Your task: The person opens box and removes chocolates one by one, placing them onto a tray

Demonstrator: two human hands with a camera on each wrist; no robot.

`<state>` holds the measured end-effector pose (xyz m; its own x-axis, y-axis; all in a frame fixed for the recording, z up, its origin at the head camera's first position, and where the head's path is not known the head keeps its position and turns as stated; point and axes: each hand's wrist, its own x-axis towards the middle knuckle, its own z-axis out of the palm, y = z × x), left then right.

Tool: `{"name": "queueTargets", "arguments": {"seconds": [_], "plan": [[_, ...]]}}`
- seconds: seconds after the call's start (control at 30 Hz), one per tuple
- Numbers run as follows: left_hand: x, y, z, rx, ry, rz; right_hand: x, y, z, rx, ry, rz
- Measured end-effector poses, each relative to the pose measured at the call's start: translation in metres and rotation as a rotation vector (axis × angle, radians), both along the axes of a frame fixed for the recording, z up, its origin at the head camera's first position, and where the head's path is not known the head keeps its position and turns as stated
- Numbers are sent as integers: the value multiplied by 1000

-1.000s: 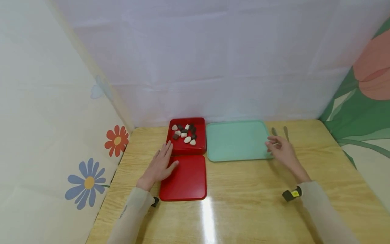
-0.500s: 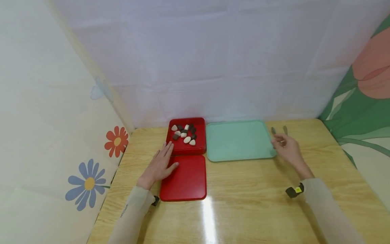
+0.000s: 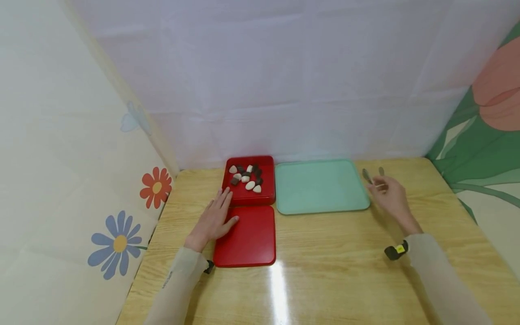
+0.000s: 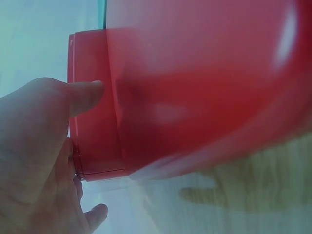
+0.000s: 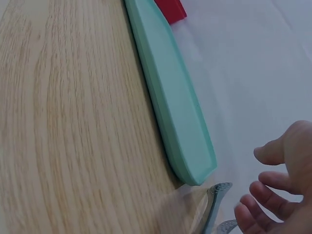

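Observation:
In the head view, my left hand (image 3: 211,224) lies with straight fingers over the left edges of a red box (image 3: 266,195) and its flat red lid (image 3: 248,243). Several dark and white pieces (image 3: 250,185) shaped like pebbles or chocolates lie inside the box. To the right of the mint-green tray (image 3: 321,187), my right hand (image 3: 390,196) hovers with loosely bent fingers over what look like metal tongs (image 3: 366,174). Two textured metal ends show in the right wrist view, one of them a tongs tip (image 5: 219,190); their join is hidden. Nothing shows between the right fingers.
Box and tray stand side by side at the back of the wooden table (image 3: 325,271), against a white cloth backdrop (image 3: 243,90). A flowered panel (image 3: 118,243) borders the left side and a tulip-patterned one (image 3: 487,180) the right.
My right hand has moved right, from the tray's right edge to over the tongs. My left hand has stayed where it was.

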<state>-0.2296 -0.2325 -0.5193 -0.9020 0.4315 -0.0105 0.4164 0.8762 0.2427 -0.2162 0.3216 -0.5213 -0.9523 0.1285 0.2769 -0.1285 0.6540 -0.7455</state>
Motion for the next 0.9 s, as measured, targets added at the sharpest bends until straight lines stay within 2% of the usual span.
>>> {"name": "queueTargets", "arguments": {"seconds": [0.2, 0.43, 0.67, 0.9], "plan": [[0, 0, -3, 11, -2, 6, 0, 4, -3, 2, -36, -65], [-2, -1, -7, 13, 7, 12, -8, 9, -13, 88, -96, -104], [-2, -1, -7, 27, 8, 6, -13, 13, -20, 65, -184, -98], [-4, -3, -8, 36, 24, -2, -18, 15, -25, 67, -220, -108]]}}
